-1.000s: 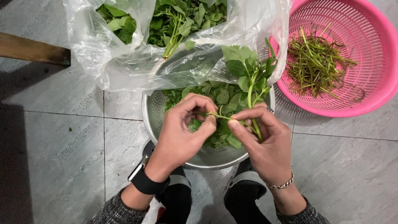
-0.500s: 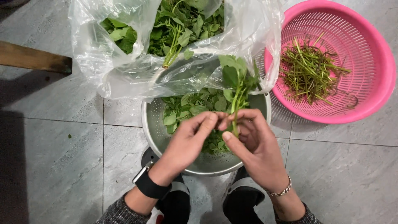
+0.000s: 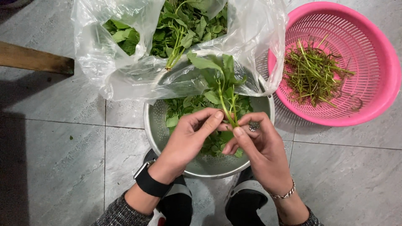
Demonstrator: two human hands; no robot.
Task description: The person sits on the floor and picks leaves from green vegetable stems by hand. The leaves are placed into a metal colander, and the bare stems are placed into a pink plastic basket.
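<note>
A leafy green sprig (image 3: 220,81) stands upright over a perforated metal colander (image 3: 155,133) that holds picked leaves. My right hand (image 3: 255,152) pinches the sprig's stems near their base between thumb and fingers. My left hand (image 3: 188,140), with a black watch on the wrist, reaches in from the left and its fingertips touch the same stems. Both hands hover above the colander's middle.
A clear plastic bag (image 3: 125,77) full of leafy greens lies behind the colander. A pink plastic basket (image 3: 379,96) with several bare stems sits at the right. A wooden bar (image 3: 35,58) juts in at the left. Grey floor tiles lie all around, my dark shoes (image 3: 247,201) below.
The sprig has been turned from lying sideways to standing upright in front of the bag. Both hands drew closer together around its stems.
</note>
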